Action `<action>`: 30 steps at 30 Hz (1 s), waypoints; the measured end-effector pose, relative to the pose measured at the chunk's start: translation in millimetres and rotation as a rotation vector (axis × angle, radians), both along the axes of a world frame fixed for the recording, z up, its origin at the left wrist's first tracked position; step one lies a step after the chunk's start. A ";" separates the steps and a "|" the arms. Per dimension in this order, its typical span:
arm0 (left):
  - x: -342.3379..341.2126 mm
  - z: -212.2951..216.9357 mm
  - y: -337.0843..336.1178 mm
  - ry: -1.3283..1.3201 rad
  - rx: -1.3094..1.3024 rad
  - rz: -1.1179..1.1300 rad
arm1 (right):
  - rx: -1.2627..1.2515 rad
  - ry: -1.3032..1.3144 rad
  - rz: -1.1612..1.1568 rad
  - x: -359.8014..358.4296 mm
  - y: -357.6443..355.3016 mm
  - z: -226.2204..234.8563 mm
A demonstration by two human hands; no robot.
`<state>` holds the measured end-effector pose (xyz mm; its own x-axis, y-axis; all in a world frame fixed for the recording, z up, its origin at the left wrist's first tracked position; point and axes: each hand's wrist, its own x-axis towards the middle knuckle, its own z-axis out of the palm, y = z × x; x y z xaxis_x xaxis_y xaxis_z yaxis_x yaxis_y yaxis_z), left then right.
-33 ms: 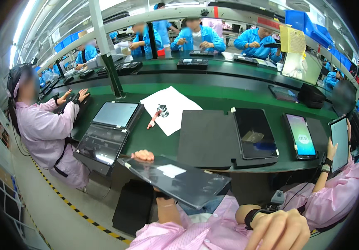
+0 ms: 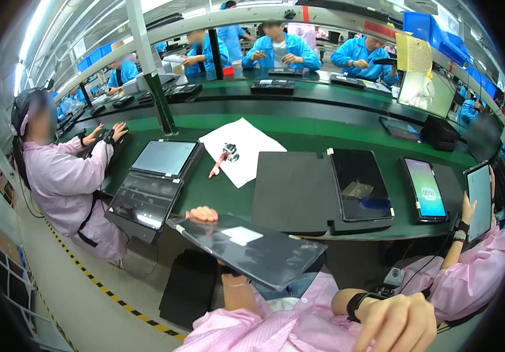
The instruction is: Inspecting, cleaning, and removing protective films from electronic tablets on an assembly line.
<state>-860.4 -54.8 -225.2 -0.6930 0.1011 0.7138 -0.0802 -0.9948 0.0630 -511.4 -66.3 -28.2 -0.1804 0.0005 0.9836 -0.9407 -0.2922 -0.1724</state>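
Note:
A dark, glossy tablet (image 2: 281,258) with clear film, a white patch and small pale tabs along its edges is held tilted above my lap. My left hand (image 2: 203,214) grips it from beneath, the fingers closed over its far left edge; the rest of that hand is hidden under the tablet. Near the lower right, close to the camera and apart from the tablet, my right hand (image 2: 398,321) is raised with curled fingers. Its fingertips are out of sight, so what it pinches, if anything, does not show.
On the green bench (image 2: 193,193) lie a black foam pad (image 2: 290,190), a dark tablet (image 2: 361,185), a lit tablet (image 2: 425,188) and a white sheet (image 2: 243,132) with a red-handled tool (image 2: 220,163). An opened tray (image 2: 147,193) stands left. Co-workers sit on both sides.
The view has shifted very slightly. My right hand's fingers have moved a little; the left hand keeps its grip on the tablet.

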 end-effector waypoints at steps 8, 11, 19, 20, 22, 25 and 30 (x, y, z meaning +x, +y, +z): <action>21.2 -20.1 -46.5 -0.037 -0.080 0.080 | -0.230 -0.654 -1.085 -67.9 34.8 -81.3; 21.1 -20.5 -46.1 0.023 -0.069 0.069 | -0.239 -0.806 -0.576 -71.8 23.8 -85.2; 0.7 -52.7 -54.3 -0.003 -0.052 -0.057 | -0.184 -0.587 -0.428 -81.6 23.0 -109.4; -1.1 -53.0 -55.6 0.000 -0.048 -0.065 | -0.195 -0.602 -0.420 -80.8 21.3 -107.2; -3.6 -53.9 -56.0 0.059 -0.019 -0.079 | -0.231 -0.634 -0.444 -81.6 15.2 -108.6; -2.5 -56.4 -56.1 0.113 0.007 -0.103 | -0.264 -0.665 -0.462 -82.1 12.7 -110.7; -1.2 -59.2 -54.6 0.071 0.012 -0.098 | -0.292 -0.691 -0.397 -85.1 18.5 -114.2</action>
<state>-861.6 -109.4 -284.4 -0.6278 0.1566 0.7624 -0.1726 -0.9832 0.0598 -596.5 -47.7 -142.4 -0.6735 0.4273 0.6031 -0.6940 -0.0847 -0.7150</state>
